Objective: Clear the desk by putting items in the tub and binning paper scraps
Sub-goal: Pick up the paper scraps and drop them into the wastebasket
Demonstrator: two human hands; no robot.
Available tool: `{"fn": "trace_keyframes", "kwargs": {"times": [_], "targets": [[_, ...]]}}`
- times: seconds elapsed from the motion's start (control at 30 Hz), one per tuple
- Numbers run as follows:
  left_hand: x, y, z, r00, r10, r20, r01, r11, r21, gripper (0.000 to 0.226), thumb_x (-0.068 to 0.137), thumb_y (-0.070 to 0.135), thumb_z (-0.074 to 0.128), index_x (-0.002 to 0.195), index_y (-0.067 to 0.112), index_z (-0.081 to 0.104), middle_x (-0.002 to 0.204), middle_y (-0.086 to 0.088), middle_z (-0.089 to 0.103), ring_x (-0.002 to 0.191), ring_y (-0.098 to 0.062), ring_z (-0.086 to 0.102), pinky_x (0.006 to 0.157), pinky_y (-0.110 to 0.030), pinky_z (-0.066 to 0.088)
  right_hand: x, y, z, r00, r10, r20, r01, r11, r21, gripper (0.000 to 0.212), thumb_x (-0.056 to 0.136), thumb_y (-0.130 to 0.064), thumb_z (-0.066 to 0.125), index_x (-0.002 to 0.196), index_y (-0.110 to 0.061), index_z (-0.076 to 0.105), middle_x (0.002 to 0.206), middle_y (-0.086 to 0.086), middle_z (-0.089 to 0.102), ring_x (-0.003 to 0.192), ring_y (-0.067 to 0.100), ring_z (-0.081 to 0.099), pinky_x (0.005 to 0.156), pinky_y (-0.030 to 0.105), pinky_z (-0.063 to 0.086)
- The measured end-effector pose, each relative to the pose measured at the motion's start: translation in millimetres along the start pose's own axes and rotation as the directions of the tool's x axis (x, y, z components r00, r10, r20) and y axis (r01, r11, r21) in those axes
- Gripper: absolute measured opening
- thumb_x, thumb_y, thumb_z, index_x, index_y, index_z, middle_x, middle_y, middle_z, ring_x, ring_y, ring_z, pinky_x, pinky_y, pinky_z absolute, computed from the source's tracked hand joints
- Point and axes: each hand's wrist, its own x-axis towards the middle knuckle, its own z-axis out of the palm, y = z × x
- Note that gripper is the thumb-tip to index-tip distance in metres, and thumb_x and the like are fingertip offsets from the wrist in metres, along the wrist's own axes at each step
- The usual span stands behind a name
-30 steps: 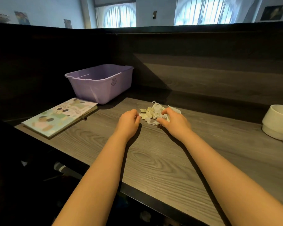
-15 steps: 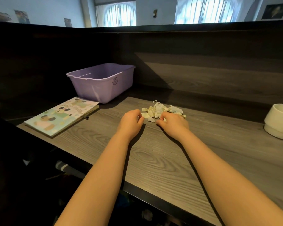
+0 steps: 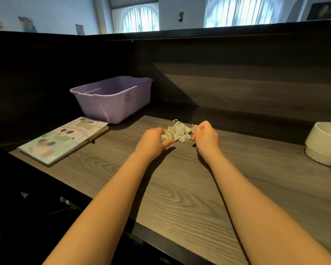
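Your left hand (image 3: 152,140) and right hand (image 3: 205,138) cup paper scraps (image 3: 178,132) on desk (image 3: 180,188), fingers curled onto pile edges.

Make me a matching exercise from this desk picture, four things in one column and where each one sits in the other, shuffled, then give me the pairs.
Things:
1. tub
2. book
3. scraps
4. bowl

Places:
A. between the two hands
B. right edge of the view
C. back left of the desk, against the wall
D. flat on the desk in front of the tub

Pairs: 1-C, 2-D, 3-A, 4-B
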Motion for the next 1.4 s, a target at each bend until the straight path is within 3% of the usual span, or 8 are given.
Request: {"fn": "trace_keyframes", "kwargs": {"times": [0.13,0.27,0.5,0.8,0.9,1.07,1.3,1.4], "targets": [[11.1,1.0,2.6,0.996,-0.007,0.091,-0.009,0.984,0.176,0.053,0.085,0.047,0.059,0.121,0.010,0.052,0.115,-0.011,0.059,0.102,-0.023,0.055,0.080,-0.032,0.044,2.2,1.7,1.4,1.000,-0.005,0.011,0.005,1.000,-0.009,0.024,0.098,-0.035,0.038,0.091,-0.017,0.053,0.090,0.009,0.062,0.086,0.027,0.060,0.076,0.044,0.051],[12.7,1.6,5.2,0.992,-0.007,0.124,-0.022,0.974,0.225,0.038,0.089,0.045,0.054,0.105,0.011,0.054,0.098,-0.007,0.061,0.083,-0.018,0.052,0.069,-0.030,0.041,3.0,2.6,3.1,0.999,-0.002,0.036,0.002,1.000,-0.021,0.022,0.098,-0.035,0.038,0.089,-0.019,0.052,0.089,0.008,0.061,0.087,0.027,0.061,0.077,0.044,0.052],[5.0,-1.4,9.1,1.000,0.024,0.014,-0.026,0.977,0.210,0.020,0.094,0.031,0.049,0.096,0.012,0.054,0.085,-0.004,0.057,0.076,-0.018,0.051,0.065,-0.031,0.040,1.5,1.2,2.3,0.999,-0.020,0.047,0.021,0.999,-0.031,0.021,0.098,-0.034,0.039,0.092,-0.019,0.052,0.090,0.009,0.062,0.088,0.027,0.061,0.077,0.044,0.052],[-5.7,-0.7,-3.5,0.999,0.001,-0.036,-0.004,0.996,-0.084,0.022,0.097,0.022,0.044,0.095,0.004,0.057,0.089,-0.012,0.060,0.084,-0.026,0.057,0.074,-0.039,0.046,-1.2,-2.0,-0.6,0.996,-0.065,0.055,0.070,0.993,-0.091,0.009,0.098,-0.024,0.041,0.095,-0.022,0.049,0.085,-0.001,0.055,0.077,0.016,0.054,0.069,0.034,0.049],[-12.7,-1.6,-16.8,0.997,0.005,-0.072,-0.014,0.992,-0.125,0.021,0.098,0.022,0.042,0.089,0.007,0.054,0.080,-0.008,0.055,0.072,-0.020,0.050,0.065,-0.032,0.040,-6.3,-5.5,0.3,0.990,-0.114,0.083,0.125,0.982,-0.141,0.014,0.098,-0.027,0.040,0.092,-0.023,0.052,0.086,0.000,0.058,0.081,0.017,0.056,0.072,0.036,0.050],[-35.1,-9.7,-43.1,0.990,-0.017,-0.140,-0.001,0.992,-0.129,0.032,0.097,0.028,0.042,0.084,0.002,0.055,0.071,-0.006,0.051,0.068,-0.020,0.046,0.062,-0.033,0.035,-23.9,-23.0,3.5,0.970,-0.190,0.151,0.221,0.949,-0.223,0.019,0.099,-0.028,0.039,0.097,-0.019,0.055,0.089,0.002,0.060,0.084,0.018,0.057,0.076,0.038,0.050],[-66.8,-16.4,-95.3,0.955,0.026,-0.295,-0.034,0.999,-0.021,0.029,0.096,0.026,0.047,0.068,0.017,0.043,0.061,0.005,0.042,0.057,-0.011,0.040,0.050,-0.024,0.029,-52.9,-65.6,4.6,0.944,-0.261,0.201,0.311,0.909,-0.278,0.015,0.099,-0.029,0.042,0.101,-0.019,0.053,0.095,0.006,0.062,0.087,0.020,0.058,0.080,0.042,0.054],[-83.4,-21.2,-113.7,0.943,0.035,-0.331,-0.015,0.998,0.064,0.025,0.095,0.024,0.048,0.074,0.011,0.046,0.062,0.003,0.043,0.058,-0.014,0.041,0.049,-0.026,0.027,-68.0,-83.3,3.5,0.929,-0.300,0.218,0.351,0.900,-0.257,0.017,0.099,-0.027,0.044,0.105,-0.016,0.054,0.096,0.007,0.061,0.088,0.020,0.058,0.079,0.039,0.053]]}}
